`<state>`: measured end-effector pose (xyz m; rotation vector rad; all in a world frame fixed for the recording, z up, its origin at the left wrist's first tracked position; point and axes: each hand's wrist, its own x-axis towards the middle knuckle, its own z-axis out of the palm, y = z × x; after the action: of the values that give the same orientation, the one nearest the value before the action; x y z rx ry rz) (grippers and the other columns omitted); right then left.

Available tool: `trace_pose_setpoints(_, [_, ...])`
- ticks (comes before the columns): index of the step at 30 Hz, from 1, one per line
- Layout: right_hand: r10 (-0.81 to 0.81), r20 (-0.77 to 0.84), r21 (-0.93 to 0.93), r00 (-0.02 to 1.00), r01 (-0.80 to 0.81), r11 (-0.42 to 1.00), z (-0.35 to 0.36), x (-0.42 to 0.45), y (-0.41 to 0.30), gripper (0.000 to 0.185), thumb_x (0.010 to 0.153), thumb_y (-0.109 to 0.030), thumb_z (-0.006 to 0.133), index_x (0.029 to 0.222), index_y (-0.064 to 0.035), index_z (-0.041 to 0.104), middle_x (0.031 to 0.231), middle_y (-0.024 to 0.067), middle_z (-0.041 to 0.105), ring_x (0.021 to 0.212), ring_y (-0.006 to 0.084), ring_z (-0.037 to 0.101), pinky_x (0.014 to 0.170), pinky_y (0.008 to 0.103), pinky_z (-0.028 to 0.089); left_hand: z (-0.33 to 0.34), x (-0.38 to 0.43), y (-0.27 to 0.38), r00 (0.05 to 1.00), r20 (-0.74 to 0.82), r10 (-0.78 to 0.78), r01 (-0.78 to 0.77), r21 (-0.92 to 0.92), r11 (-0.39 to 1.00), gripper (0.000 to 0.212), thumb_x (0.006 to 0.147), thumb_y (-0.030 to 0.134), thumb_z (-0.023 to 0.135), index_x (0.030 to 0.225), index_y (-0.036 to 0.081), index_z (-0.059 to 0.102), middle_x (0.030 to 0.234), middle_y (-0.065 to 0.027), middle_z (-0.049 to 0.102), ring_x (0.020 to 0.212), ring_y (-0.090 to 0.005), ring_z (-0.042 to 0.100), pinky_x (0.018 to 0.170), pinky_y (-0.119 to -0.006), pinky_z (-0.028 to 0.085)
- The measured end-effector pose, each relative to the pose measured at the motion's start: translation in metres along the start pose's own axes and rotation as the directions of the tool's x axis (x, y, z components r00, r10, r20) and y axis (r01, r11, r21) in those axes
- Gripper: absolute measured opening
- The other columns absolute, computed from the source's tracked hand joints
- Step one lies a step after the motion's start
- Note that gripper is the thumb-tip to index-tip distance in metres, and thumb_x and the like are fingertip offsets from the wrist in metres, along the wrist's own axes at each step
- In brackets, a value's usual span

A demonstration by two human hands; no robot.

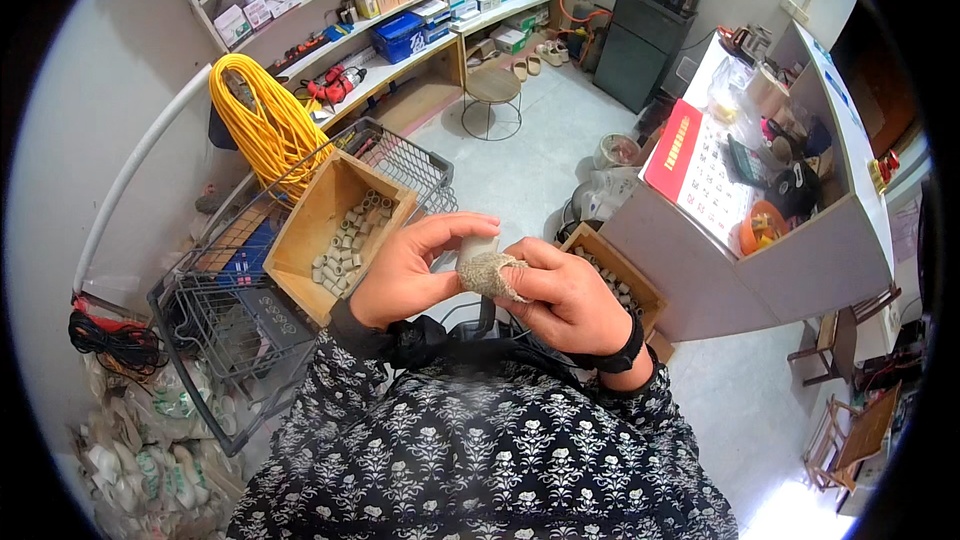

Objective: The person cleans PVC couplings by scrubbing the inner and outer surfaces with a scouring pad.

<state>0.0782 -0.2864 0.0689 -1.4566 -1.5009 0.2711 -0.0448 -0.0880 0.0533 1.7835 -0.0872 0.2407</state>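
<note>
My left hand [420,266] holds a short whitish pipe fitting [477,246] between thumb and fingers, in front of my chest. A grey-beige knitted cloth [486,274] is wrapped over the fingers of my right hand [562,289] and pressed against the fitting's near side. Left of my hands, a wooden box [296,247] with many small whitish pipe fittings [345,249] is tilted on a wire shopping cart. To the right and partly behind my right wrist, a second wooden box [651,286] holds similar pieces [611,281].
The wire cart [176,360] also bears a coil of yellow hose or cable [262,127]. Bagged white fittings [161,465] lie at the lower left. A grey counter [690,270] stands right. Beyond are a round stool [492,86], a bucket [619,150] and stocked shelves [420,52].
</note>
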Motion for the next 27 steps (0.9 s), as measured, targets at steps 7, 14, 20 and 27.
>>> trace_pose_setpoints(7, [0.089, -0.122, -0.085, 0.989, -0.100, 0.991, 0.001, 0.000, 0.000, 0.022, 0.083, -0.006, 0.070, 0.104, -0.0069, 0.065, 0.100, 0.0136, 0.062, 0.083, 0.0339, 0.063, 0.070, 0.0372, 0.052, 0.009, -0.002, 0.023, 0.990, 0.011, -0.142, 0.139, -0.299, 0.944, 0.065, 0.081, -0.004, 0.075, 0.138, 0.008, 0.047, 0.117, -0.0050, 0.062, 0.107, -0.0133, 0.060, 0.096, -0.031, 0.047])
trace_pose_setpoints(14, [0.025, -0.056, -0.037, 0.998, -0.027, 0.999, 0.003, -0.004, -0.004, 0.022, 0.083, -0.005, 0.070, 0.104, -0.0069, 0.065, 0.101, 0.0137, 0.062, 0.082, 0.0341, 0.064, 0.070, 0.0385, 0.052, 0.006, -0.002, -0.002, 0.997, -0.048, -0.062, 0.059, -0.051, 0.997, 0.053, 0.079, 0.007, 0.081, 0.125, 0.004, 0.054, 0.114, -0.0047, 0.061, 0.106, -0.0137, 0.060, 0.094, -0.031, 0.049])
trace_pose_setpoints(20, [0.045, -0.107, -0.098, 0.993, -0.055, 0.994, 0.001, -0.005, -0.001, 0.021, 0.083, -0.006, 0.069, 0.104, -0.0068, 0.066, 0.099, 0.0133, 0.062, 0.083, 0.0341, 0.063, 0.070, 0.0384, 0.052, 0.011, -0.003, 0.011, 0.993, -0.041, -0.113, 0.108, -0.124, 0.986, 0.048, 0.079, 0.004, 0.080, 0.122, 0.004, 0.057, 0.116, -0.0052, 0.060, 0.106, -0.0131, 0.060, 0.092, -0.030, 0.050])
trace_pose_setpoints(27, [0.039, -0.088, -0.026, 0.995, -0.041, 0.999, 0.000, -0.006, -0.002, 0.021, 0.083, -0.006, 0.069, 0.103, -0.0071, 0.066, 0.098, 0.0127, 0.061, 0.082, 0.0336, 0.063, 0.070, 0.0381, 0.052, 0.007, -0.001, 0.004, 1.000, -0.012, -0.022, 0.022, 0.033, 0.999, 0.057, 0.079, 0.002, 0.080, 0.130, 0.005, 0.054, 0.119, -0.0035, 0.058, 0.108, -0.0121, 0.059, 0.091, -0.030, 0.051])
